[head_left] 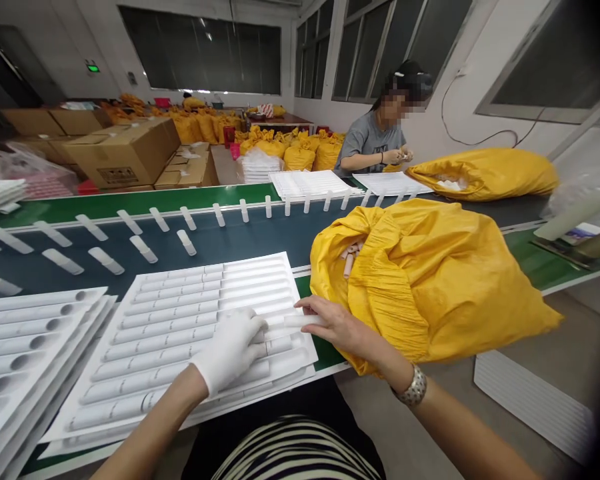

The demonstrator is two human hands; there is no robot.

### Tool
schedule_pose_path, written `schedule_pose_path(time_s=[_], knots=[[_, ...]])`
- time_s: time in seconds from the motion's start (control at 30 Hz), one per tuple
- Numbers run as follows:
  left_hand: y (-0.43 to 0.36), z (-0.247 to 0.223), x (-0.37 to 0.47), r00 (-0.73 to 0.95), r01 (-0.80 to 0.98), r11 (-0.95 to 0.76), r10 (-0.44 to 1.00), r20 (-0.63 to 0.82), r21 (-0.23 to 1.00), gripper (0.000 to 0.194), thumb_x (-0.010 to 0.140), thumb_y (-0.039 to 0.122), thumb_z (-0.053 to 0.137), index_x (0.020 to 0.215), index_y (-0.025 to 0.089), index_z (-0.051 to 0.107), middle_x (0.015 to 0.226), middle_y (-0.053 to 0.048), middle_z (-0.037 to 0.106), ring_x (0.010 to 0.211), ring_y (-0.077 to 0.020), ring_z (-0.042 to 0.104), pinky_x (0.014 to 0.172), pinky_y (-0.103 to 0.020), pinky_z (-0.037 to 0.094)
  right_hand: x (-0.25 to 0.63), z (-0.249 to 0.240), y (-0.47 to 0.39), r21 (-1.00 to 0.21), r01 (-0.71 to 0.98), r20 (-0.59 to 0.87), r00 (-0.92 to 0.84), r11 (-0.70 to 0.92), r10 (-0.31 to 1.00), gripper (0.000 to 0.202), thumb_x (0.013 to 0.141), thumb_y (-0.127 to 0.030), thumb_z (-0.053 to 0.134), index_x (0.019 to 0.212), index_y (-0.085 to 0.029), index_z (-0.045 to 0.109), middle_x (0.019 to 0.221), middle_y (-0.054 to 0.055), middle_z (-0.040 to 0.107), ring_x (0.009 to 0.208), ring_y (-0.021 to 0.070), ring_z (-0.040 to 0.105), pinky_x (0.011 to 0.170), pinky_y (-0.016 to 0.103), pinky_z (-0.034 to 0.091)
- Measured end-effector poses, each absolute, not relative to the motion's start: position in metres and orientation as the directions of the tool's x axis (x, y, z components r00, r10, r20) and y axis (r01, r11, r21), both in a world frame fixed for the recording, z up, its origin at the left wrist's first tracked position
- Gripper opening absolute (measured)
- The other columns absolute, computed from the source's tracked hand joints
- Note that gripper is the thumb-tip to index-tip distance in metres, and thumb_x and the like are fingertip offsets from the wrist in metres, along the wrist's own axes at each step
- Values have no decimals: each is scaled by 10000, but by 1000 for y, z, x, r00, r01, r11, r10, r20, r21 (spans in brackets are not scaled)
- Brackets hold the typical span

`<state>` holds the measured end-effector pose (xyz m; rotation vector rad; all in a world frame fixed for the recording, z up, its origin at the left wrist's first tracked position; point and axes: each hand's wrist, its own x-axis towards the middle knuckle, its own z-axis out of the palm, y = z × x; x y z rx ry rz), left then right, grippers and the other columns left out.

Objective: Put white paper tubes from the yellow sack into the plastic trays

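My left hand [234, 348], in a white glove, is over a white moulded tray [293, 287], its fingers curled round a white tube that they largely hide. Bare and wearing a wide metal watch band, my right hand [337, 325] pinches a short whitish tube [303, 321] between thumb and fingers. That piece points at the gloved fingertips; whether it touches the other tube I cannot tell. Long white tubes [165, 327] with dark marks lie in the tray's grooves. Right beside my right hand lies an open yellow sack [430, 280] with small pinkish tubes [349, 260] in its mouth.
A stack of filled trays [35, 347] is at the left. Behind, short white pieces [144, 249] stand in rows on a dark conveyor belt [250, 243]. Across it a co-worker [375, 137] handles something small by another yellow sack [495, 173]. A ribbed white tray [533, 400] lies on the floor.
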<state>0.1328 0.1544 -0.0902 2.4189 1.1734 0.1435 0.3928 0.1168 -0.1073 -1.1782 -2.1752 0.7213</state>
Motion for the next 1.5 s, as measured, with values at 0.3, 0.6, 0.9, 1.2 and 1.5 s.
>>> schedule_pose_path(time_s=[0.3, 0.6, 0.9, 1.2, 1.5], knots=[[143, -91, 124, 600, 584, -312, 788, -139, 750, 534, 925, 240, 441, 1451, 156, 410, 948, -44, 665, 875, -205, 643, 866, -355, 513, 358, -114, 121, -691, 400, 456, -405, 602, 793, 201, 995, -332, 627, 1134, -197, 680, 1081, 74, 617, 1058, 203, 612, 959, 344, 511], [127, -60, 129, 638, 366, -114, 753, -160, 924, 698, 914, 346, 572, 1545, 218, 304, 972, -30, 638, 890, -200, 606, 871, -370, 510, 365, -87, 124, -630, 351, 438, -576, 693, 690, 302, 998, -406, 609, 1209, -199, 668, 1102, 88, 628, 1032, 202, 619, 910, 328, 526], [113, -59, 134, 657, 396, -116, 728, -193, 911, 746, 935, 254, 501, 1602, 242, 167, 911, -7, 558, 742, -145, 558, 736, -303, 525, 373, -59, 108, -601, 528, 162, -655, 600, 738, 289, 1010, -453, 580, 1154, -210, 519, 1043, 45, 625, 887, 178, 610, 779, 274, 482], [106, -71, 133, 619, 488, -231, 771, -148, 841, 700, 937, 244, 467, 1585, 230, 203, 1022, -50, 648, 978, -225, 632, 967, -408, 498, 373, -60, 102, -587, 575, 86, -656, 570, 750, 275, 1038, -477, 519, 1082, -206, 530, 902, 9, 625, 766, 158, 597, 679, 251, 434], [102, -45, 123, 613, 421, -106, 766, -196, 901, 352, 994, 479, 469, 1173, 256, 675, 1051, -13, 686, 978, -207, 639, 926, -307, 507, 382, -71, 102, -600, 392, 383, -625, 698, 680, 269, 1019, -459, 562, 1013, -192, 590, 885, 30, 633, 805, 162, 609, 735, 263, 485]])
